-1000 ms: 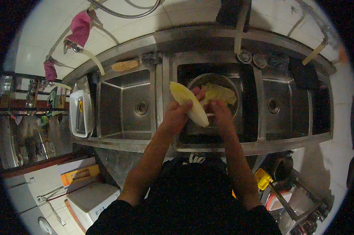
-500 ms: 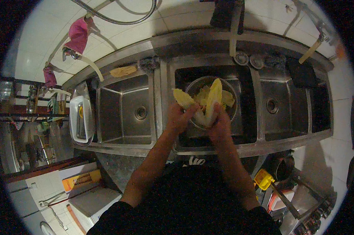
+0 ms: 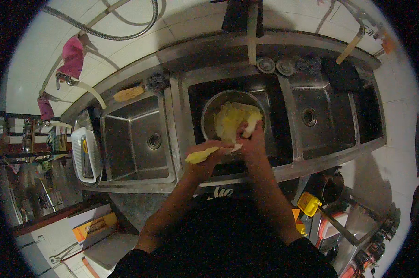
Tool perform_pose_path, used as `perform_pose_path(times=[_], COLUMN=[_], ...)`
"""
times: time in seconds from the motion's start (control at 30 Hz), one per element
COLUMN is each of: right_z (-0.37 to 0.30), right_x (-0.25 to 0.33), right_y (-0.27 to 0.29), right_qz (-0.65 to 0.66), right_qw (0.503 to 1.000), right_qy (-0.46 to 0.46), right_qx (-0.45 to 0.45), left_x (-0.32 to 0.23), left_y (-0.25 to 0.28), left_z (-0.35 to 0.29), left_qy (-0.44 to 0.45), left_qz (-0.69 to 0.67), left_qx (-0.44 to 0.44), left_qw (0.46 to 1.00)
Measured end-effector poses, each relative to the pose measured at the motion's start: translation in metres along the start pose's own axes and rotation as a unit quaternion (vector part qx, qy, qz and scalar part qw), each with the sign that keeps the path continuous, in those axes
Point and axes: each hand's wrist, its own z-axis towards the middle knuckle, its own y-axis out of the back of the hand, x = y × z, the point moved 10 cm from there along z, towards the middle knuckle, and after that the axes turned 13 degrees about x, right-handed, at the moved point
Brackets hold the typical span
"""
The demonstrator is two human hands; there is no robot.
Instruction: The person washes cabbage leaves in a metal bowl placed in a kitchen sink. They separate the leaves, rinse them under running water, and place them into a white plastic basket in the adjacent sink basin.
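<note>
My left hand [image 3: 205, 163] is closed on a yellow-white napa cabbage leaf [image 3: 200, 155], whose frilly yellow end points out to the left, near the front edge of the middle sink [image 3: 276, 143]. Close beside it, my right hand [image 3: 254, 140] grips a pale napa cabbage piece [image 3: 252, 123] over the right side of a round metal bowl [image 3: 208, 133]. More yellow cabbage leaves [image 3: 230, 118] lie inside that bowl, which stands in the middle sink. Its near rim is partly hidden by my hands, and the fingers are somewhat blurred.
A left sink [image 3: 135, 155] and a right sink [image 3: 327, 129] flank the middle one. A white plastic basket [image 3: 86, 155] stands at the far left. Taps with pink cloth [image 3: 72, 58] and a hanging hose [image 3: 103, 33] are along the wall. A yellow scoop-like item [image 3: 308, 204] lies lower right.
My left hand has come down toward me with its leaf, which now points left. My right hand has lowered its cabbage piece to the bowl. The whole view has shifted slightly.
</note>
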Motion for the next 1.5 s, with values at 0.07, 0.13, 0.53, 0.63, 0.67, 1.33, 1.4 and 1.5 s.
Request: perform_pose_path(times=[0.07,0.13,0.53,0.63,0.67,1.33,1.4,1.5], right_z=[0.001,-0.009,-0.052,-0.051,-0.051,-0.02,-0.017,-0.015], right_x=[0.018,0.032,0.015,0.002,-0.001,-0.007,-0.007,-0.015], right_y=[-0.016,-0.017,-0.065,-0.054,-0.051,-0.032,-0.031,-0.03], right_qz=[0.047,-0.046,-0.588,-0.625,-0.624,-0.08,-0.048,-0.017], right_qw=[0.998,0.998,0.782,0.767,0.77,0.996,0.998,1.0], right_qy=[0.001,0.026,0.107,0.034,0.018,0.033,0.04,0.02], right_qx=[0.052,0.029,0.178,0.142,0.132,0.021,0.013,-0.001], left_x=[0.011,0.038,0.124,0.114,0.11,0.106,0.118,0.123], left_y=[0.008,0.012,-0.02,-0.024,-0.024,0.013,0.017,0.022], left_z=[-0.001,0.004,0.047,0.041,0.041,0.007,0.002,-0.001], left_qy=[0.021,0.071,0.189,0.184,0.172,0.041,0.047,0.019], left_qz=[-0.056,-0.135,-0.245,-0.272,-0.298,-0.433,-0.462,-0.501], left_qx=[-0.021,-0.035,0.032,-0.012,-0.031,-0.242,-0.271,-0.283], left_qw=[0.998,0.988,0.95,0.944,0.938,0.867,0.843,0.818])
